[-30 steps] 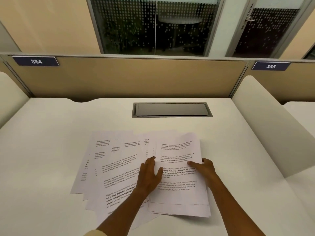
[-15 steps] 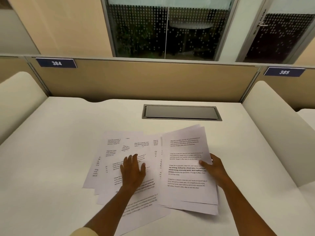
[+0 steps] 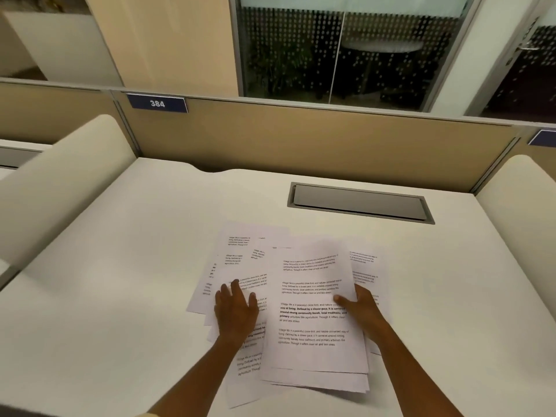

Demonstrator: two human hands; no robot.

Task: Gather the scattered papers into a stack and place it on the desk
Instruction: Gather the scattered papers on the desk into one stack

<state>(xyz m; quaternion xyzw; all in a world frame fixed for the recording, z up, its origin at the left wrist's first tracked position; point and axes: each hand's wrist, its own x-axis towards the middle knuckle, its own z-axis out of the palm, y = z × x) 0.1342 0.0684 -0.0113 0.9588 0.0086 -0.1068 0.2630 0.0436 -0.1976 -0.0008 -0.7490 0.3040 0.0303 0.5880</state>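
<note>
Several white printed papers lie overlapped on the white desk (image 3: 120,281). A partly gathered stack (image 3: 313,341) sits on the right of the spread, its top sheets slightly lifted. My right hand (image 3: 361,308) grips the stack's right edge, thumb on top and fingers underneath. More loose sheets (image 3: 237,257) fan out to the left. My left hand (image 3: 236,311) lies flat on these loose sheets, fingers spread, palm down. One sheet (image 3: 364,266) pokes out to the right from under the stack.
A grey cable hatch (image 3: 359,203) is set into the desk behind the papers. A tan partition (image 3: 301,139) with a "384" label (image 3: 157,103) closes the back. Cream padded dividers (image 3: 60,182) stand at the left and at the right (image 3: 520,212).
My left hand has slid left from the stack's edge onto the loose sheets. The stack under my right hand has grown and shifted left. The camera has turned to the left.
</note>
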